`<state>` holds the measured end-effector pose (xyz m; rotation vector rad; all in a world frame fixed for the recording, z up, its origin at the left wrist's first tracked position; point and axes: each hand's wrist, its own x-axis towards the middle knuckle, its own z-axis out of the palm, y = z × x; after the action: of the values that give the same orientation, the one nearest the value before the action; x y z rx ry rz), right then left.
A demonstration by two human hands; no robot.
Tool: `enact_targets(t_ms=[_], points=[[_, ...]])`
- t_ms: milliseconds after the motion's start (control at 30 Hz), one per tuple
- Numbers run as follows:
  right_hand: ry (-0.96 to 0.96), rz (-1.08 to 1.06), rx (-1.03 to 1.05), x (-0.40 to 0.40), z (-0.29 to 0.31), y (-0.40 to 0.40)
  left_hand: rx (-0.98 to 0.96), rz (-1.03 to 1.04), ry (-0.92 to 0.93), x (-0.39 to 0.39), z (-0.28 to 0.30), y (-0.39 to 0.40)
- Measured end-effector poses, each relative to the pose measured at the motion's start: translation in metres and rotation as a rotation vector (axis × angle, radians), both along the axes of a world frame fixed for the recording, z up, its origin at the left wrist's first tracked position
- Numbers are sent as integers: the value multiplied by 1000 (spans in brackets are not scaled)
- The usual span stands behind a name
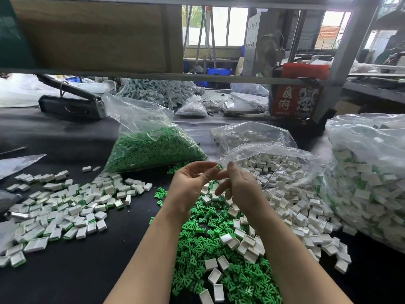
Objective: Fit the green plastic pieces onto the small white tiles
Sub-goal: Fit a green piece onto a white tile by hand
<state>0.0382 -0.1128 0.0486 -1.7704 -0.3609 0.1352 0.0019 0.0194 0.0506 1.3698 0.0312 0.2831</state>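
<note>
My left hand (189,185) and my right hand (238,187) meet above the table's middle, fingertips together. Between them they pinch a small white tile with a green piece (219,167) at its edge. How far the piece sits in the tile is hidden by my fingers. Below my hands lies a heap of loose green plastic pieces (219,264) mixed with empty white tiles (247,242). To the left spreads a pile of tiles with green pieces fitted (65,209).
A clear bag of green pieces (151,148) lies behind my hands. An open bag of white tiles (278,172) spills to the right, and a large full bag (368,183) stands at the far right. A shelf beam (153,76) crosses overhead. The table (76,277) is black.
</note>
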Motion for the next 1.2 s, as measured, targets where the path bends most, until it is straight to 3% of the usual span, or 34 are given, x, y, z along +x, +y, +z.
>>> enact_targets(t_ms=[133,333,767,1200], points=[[225,199,174,-2,-1,0,-31,-43,-30,-1,1,-1],[304,297,443,-3,-3,4,-51,-79,-78,-1,4,-8],[200,328,440,-6,1,2,232,149,-110,4,9,-14],[104,250,464,-4,-4,3,-4,147,-71,4,8,-30]])
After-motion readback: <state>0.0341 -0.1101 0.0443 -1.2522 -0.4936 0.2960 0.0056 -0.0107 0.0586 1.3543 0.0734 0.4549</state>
